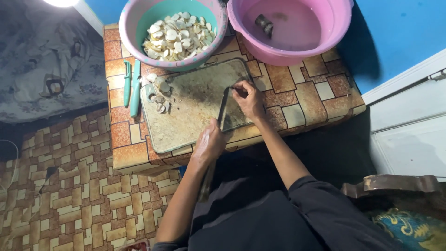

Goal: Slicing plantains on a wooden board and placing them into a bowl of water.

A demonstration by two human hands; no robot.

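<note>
A knife stands over the cutting board, with its dark blade pointing away from the person. The left hand is closed around the knife's handle near the board's front edge. The right hand pinches the far end of the blade with bent fingers; whether it holds anything small there cannot be told. A few pale slices lie at the board's left end. Two teal tools rest beside the board. Behind it, a bowl holds many slices, and a pink basin holds water.
</note>
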